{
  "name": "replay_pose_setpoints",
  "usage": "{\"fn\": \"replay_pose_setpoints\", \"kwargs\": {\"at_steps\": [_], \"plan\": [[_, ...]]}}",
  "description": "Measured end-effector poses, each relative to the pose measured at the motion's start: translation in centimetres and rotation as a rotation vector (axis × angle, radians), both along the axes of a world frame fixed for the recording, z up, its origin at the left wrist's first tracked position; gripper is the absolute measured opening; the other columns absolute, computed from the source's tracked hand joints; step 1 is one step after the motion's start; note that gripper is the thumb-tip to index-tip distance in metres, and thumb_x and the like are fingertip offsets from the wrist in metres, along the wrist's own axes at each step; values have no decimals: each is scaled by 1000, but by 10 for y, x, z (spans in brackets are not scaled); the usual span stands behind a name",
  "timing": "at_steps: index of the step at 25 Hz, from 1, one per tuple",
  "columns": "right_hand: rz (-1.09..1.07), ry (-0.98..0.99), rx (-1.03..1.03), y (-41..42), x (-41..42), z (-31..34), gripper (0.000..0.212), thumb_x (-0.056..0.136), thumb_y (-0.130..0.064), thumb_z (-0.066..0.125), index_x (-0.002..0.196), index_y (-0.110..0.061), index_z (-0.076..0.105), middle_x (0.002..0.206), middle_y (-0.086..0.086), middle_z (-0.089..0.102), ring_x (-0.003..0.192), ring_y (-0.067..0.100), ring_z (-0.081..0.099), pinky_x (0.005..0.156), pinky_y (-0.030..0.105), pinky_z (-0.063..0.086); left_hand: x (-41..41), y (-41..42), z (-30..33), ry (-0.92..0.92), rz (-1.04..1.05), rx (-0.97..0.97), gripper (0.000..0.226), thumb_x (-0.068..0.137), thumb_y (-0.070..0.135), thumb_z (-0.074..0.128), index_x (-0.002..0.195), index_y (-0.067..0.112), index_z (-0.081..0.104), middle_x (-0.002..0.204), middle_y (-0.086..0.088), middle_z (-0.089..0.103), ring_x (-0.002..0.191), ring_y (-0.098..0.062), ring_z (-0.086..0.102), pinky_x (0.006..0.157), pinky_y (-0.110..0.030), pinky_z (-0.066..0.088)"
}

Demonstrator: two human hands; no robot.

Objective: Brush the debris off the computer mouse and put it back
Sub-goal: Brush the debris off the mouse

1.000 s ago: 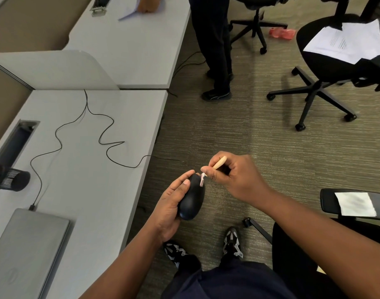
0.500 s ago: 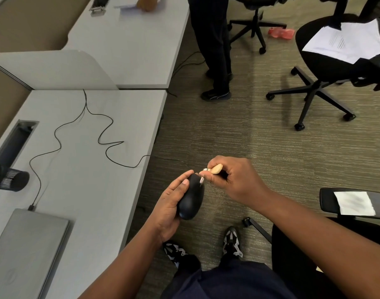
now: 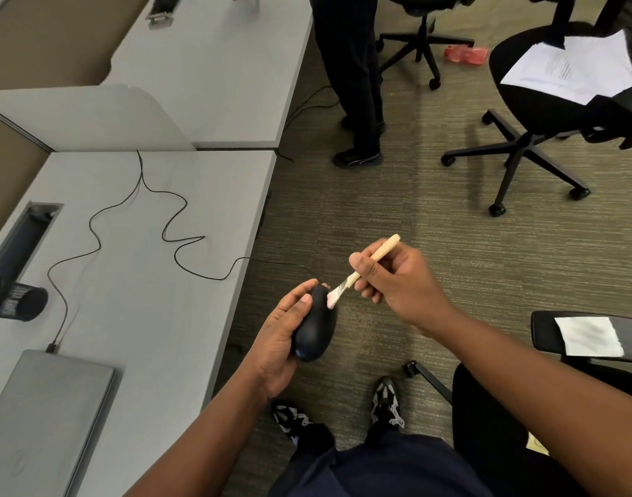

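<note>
Two hands up over the carpet, off the desk edge. Left hand wrapped around the black, oval plastic computer mouse, fingers curled along its left side, mouse held in mid-air with its nose pointing away from the person. Right hand pinching a small brush with a pale wooden handle and pink bristles between thumb and fingers, other fingers curled in. Bristle tip is touching the mouse's front right edge; handle angles up and to the right. Thin black cable runs from the mouse nose, snakes across the light grey desk and ends at a plug beside the closed grey laptop. Black office chair with white papers on the seat stands well apart. Second person's dark trouser legs near the far desk.
</note>
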State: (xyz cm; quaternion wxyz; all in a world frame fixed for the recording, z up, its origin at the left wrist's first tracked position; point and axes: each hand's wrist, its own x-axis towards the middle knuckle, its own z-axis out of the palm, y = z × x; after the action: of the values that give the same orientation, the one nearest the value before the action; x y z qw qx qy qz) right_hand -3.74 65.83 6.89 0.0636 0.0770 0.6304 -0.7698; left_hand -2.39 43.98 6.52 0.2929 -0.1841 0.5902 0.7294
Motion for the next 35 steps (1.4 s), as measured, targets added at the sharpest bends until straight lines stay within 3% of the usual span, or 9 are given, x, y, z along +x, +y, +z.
{"fn": "replay_pose_setpoints", "kwargs": {"at_steps": [4,15,18,22,28,32,35], "plan": [[91,-109,-144,-1,0,3,35,80,-44,79,91,-14,65,67,8,72,53,16,63,46,22,47,0,-1,0,-10,-14,36,46,96,29,61,140,16,64,136,-7,72,109,-18,71,80,-31,60],[-38,-52,79,1,-1,-8,24,92,-33,78,95,-11,70,80,13,77,66,19,71,59,26,57,3,-8,-5,-50,-17,110,41,97,29,65,135,17,71,133,-11,72,109,-20,72,80,-31,63],[-51,-81,-76,-1,-1,-4,25,89,-34,78,94,-10,70,82,14,78,67,20,72,57,25,57,3,-9,-5,-54,-3,117,38,98,28,63,133,19,73,136,-12,71,112,-21,70,83,-32,61],[119,-122,-231,-3,-1,1,23,89,-32,77,94,-10,69,82,16,76,67,21,72,55,25,56,1,-8,-3,-49,-20,98,33,97,30,65,127,25,76,134,-8,73,109,-20,71,78,-32,60],[68,-90,-23,-6,-4,-3,24,95,-26,75,99,-4,68,79,12,78,65,18,72,54,23,56,2,-6,0,-36,-81,81,42,87,28,62,126,27,77,122,-7,76,100,-19,71,72,-30,59],[66,-63,108,-4,-5,-6,19,98,-26,72,98,-7,68,77,9,78,65,17,72,55,23,56,1,-3,-1,-22,-84,68,59,83,23,65,142,20,64,130,-12,71,106,-23,66,74,-30,58],[38,-58,244,-1,-5,-6,12,99,-25,69,93,-14,70,76,6,78,64,13,71,55,22,54,3,-3,-3,-10,-73,82,62,81,20,67,143,20,63,136,-8,71,110,-23,68,77,-31,59]]}}
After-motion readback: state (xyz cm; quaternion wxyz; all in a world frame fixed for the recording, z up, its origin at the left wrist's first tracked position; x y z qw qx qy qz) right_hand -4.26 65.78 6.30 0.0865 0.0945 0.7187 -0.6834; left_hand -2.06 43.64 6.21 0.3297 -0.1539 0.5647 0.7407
